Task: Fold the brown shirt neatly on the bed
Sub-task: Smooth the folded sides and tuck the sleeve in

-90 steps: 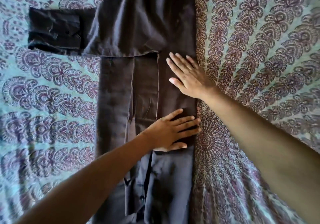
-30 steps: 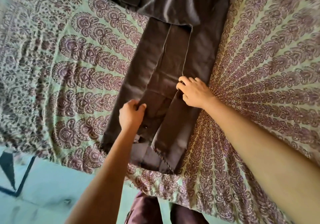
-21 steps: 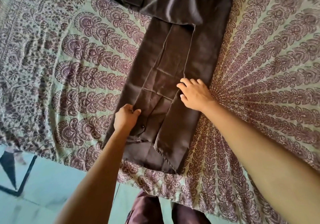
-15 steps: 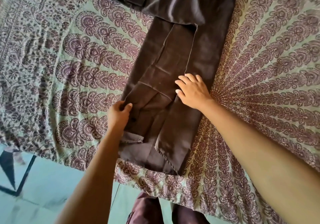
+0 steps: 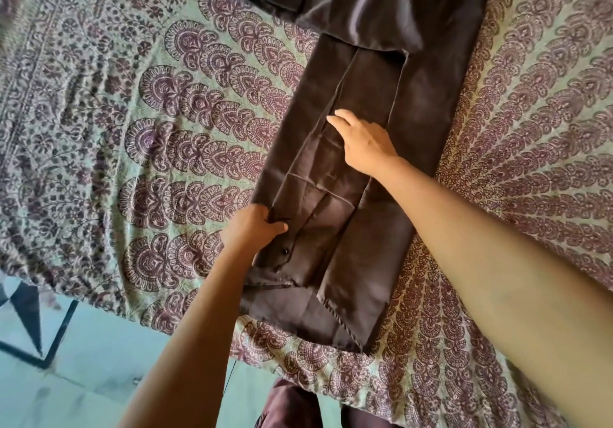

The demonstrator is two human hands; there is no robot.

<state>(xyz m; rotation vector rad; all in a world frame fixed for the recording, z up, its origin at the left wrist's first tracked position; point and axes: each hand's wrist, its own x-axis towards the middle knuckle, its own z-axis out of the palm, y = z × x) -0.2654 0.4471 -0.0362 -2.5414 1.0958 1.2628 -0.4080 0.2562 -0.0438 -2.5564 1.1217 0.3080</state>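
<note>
The bed (image 5: 132,129), under a green-and-maroon patterned sheet, carried the shirt (image 5: 424,102). The shirt lay as a long narrow strip, sides folded in, with its hem near the bed's edge. The right grip (image 5: 361,144) lay flat on the strip's middle, fingers relaxed. The left grip (image 5: 252,228) pinched the shirt's left edge, near a button (image 5: 284,252).

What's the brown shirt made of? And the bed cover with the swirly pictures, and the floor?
The brown shirt looks like thin woven cloth, maybe cotton or a blend: it has a faint sheen and shows sharp creases. The bed cover looks like matte printed cotton, with fine wrinkles. The floor looks like smooth, hard tile or stone, with dark lines.
</note>
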